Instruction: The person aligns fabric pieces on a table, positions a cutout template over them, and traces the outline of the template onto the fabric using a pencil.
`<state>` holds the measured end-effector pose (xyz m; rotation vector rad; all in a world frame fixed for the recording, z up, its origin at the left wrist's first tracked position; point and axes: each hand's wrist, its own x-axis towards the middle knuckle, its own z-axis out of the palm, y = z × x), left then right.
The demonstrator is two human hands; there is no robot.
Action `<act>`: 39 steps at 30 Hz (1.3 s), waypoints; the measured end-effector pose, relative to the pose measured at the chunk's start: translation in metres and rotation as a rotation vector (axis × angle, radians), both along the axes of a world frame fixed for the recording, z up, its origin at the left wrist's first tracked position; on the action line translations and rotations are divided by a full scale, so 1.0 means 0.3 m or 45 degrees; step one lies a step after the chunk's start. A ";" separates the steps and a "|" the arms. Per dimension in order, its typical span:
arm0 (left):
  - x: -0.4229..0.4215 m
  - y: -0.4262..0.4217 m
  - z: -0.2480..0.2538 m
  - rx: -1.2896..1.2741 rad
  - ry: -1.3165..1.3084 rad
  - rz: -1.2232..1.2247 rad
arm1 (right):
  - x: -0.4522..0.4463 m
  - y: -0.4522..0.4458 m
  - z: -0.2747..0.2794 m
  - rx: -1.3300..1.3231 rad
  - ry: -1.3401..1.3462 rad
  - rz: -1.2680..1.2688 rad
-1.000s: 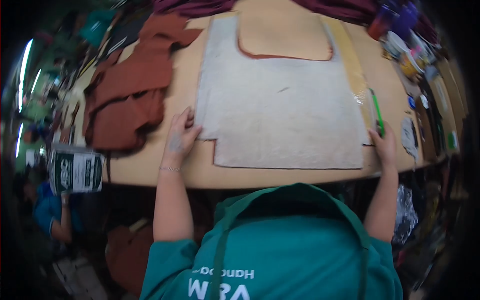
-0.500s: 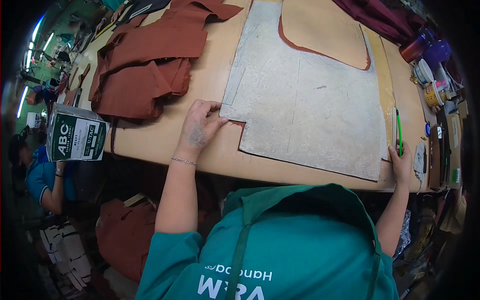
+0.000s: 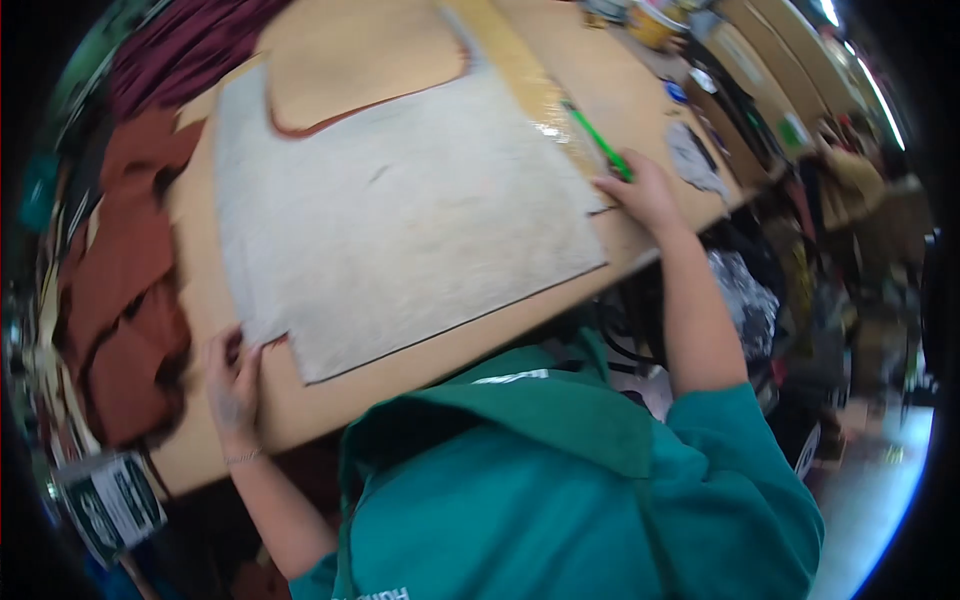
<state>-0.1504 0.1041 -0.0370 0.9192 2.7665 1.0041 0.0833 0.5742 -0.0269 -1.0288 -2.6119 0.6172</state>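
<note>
A large pale grey template [image 3: 400,220] with a curved cutout lies on the table, and reddish-brown material shows along the cutout's edge. At its lower left corner, my left hand [image 3: 233,385] touches the edge with thumb and fingers bent and apart. My right hand [image 3: 645,190] is closed round a green pen-like tool [image 3: 598,138] at the right corner. A yellowish strip [image 3: 520,75] runs along the template's right side, beside the tool. Motion blur softens the fine edges.
Reddish-brown pieces [image 3: 125,290] lie on the left of the table [image 3: 225,440]. A dark red cloth [image 3: 190,45] is at the upper left. A green and white can [image 3: 112,505] stands lower left. Boxes [image 3: 765,60] and a yellow tub [image 3: 655,22] are at the upper right.
The view has swung round, so the template and table appear turned and shifted left. Both hands remain at the template's lower corners, with the green tool still in my right hand.
</note>
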 end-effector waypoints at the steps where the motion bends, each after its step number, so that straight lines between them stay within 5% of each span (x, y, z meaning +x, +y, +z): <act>1: -0.008 -0.012 -0.017 0.043 -0.041 -0.008 | 0.000 -0.004 0.020 -0.010 -0.018 0.028; 4: -0.005 -0.009 -0.017 0.049 -0.113 0.031 | 0.010 0.026 0.026 -0.213 -0.049 0.041; 25: -0.015 -0.005 0.016 -0.034 -0.156 0.057 | 0.018 0.029 0.017 -0.213 0.041 0.122; 32: -0.065 -0.038 0.005 0.194 -0.411 0.156 | 0.062 0.115 0.042 -0.741 0.411 -0.144; 36: -0.103 -0.048 -0.005 0.293 -0.053 0.028 | 0.081 0.086 0.074 -1.080 1.036 -0.382; 38: -0.138 -0.047 0.005 -0.077 0.380 -0.125 | 0.034 0.060 0.050 -1.437 1.379 -0.257; 39: -0.137 -0.027 0.003 -0.132 0.463 -0.104 | -0.025 -0.019 0.075 -1.417 1.281 -0.318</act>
